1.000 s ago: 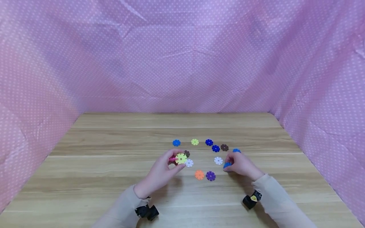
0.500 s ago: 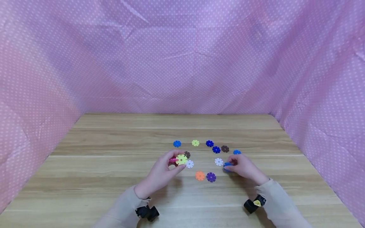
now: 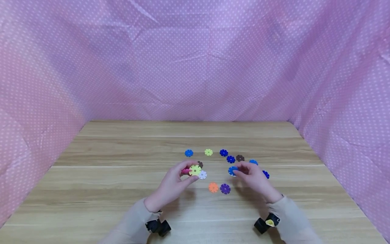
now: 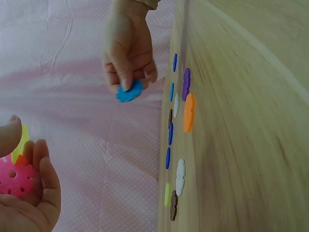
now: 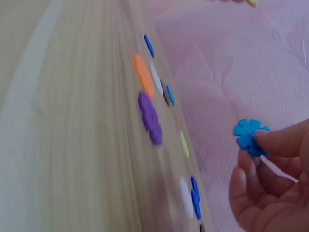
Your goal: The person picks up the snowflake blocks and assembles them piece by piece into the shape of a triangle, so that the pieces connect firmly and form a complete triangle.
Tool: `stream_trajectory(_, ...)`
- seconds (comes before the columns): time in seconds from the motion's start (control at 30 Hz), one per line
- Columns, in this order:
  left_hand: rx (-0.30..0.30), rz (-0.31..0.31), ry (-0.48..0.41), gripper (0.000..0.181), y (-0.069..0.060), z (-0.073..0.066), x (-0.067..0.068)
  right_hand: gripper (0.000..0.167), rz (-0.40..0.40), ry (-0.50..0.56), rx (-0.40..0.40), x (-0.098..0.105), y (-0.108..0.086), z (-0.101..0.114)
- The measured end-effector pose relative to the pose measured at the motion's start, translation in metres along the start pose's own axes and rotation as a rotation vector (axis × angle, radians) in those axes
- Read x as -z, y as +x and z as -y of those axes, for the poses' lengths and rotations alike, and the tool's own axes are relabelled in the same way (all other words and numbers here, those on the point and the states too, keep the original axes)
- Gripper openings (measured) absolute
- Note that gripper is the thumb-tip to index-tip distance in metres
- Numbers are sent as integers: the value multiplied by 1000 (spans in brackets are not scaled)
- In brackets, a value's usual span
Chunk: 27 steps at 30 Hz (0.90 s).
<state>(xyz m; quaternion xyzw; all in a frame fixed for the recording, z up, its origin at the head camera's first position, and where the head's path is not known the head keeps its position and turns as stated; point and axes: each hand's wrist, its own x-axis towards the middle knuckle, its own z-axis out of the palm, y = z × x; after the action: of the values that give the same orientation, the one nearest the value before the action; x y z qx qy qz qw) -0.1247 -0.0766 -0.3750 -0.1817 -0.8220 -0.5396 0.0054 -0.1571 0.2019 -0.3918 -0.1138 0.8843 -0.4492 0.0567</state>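
Observation:
My left hand (image 3: 172,181) holds a small cluster of joined snowflake discs above the table. In it are a yellow snowflake disc (image 3: 195,170) and a pink snowflake disc (image 4: 17,180); a bit of orange (image 4: 21,160) shows between them in the left wrist view. My right hand (image 3: 256,178) pinches a light blue snowflake disc (image 5: 251,136) between thumb and fingers, raised off the wood. In the head view this disc covers most of a white one lying below. A gap separates the blue disc from the left hand's cluster.
Loose snowflake discs lie flat on the wooden table (image 3: 91,189): orange (image 3: 213,187), purple (image 3: 225,188), white (image 3: 202,175), brown (image 3: 240,158), yellow-green (image 3: 208,152) and several blue ones. Pink dotted cloth (image 3: 195,67) hangs around the back and sides.
My right hand has lifted the light blue disc and carried it left toward the left hand. A dark blue disc at the far right has come into sight. The left hand stays nearly still.

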Motion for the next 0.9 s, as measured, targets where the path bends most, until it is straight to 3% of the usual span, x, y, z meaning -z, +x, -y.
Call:
stream_trajectory(0.23,28,44,-5,35,-1,-1,-1,6,0,117,124,-19,-3,24)
stream_trajectory(0.43,28,70,-6,33,0,-1,-3,9,24,185,209,-29,-5,31)
stream_trajectory(0.67,22,91,21,33,2,-2,-6,11,57,192,258,-39,-4,39)
stream_trajectory(0.9,46,64,44,35,2,0,-9,6,-31,131,255,-47,-3,48)
